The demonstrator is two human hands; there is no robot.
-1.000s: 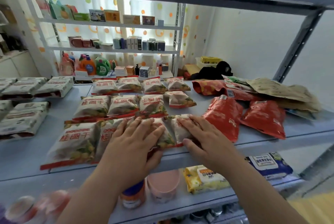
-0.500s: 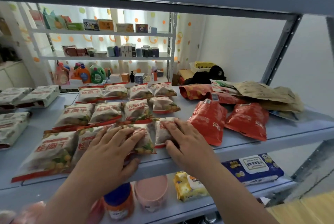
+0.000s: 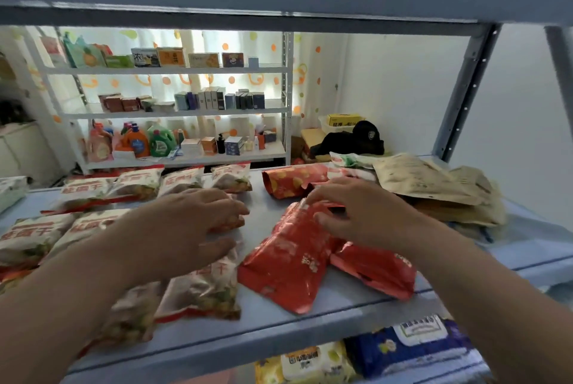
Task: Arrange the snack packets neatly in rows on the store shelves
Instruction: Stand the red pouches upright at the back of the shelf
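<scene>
Beside shelf edge (image 3: 310, 324), red packet (image 3: 288, 262)

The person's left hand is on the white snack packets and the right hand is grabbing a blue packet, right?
Not quite. The head view shows the right hand touching a red packet, not a blue one. The left hand is indeed over the white snack packets.

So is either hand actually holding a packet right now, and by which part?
The right hand has its fingers on the top edge of a red packet, whether pinched cannot be told. The left hand lies flat over the white packets, gripping nothing.
</scene>
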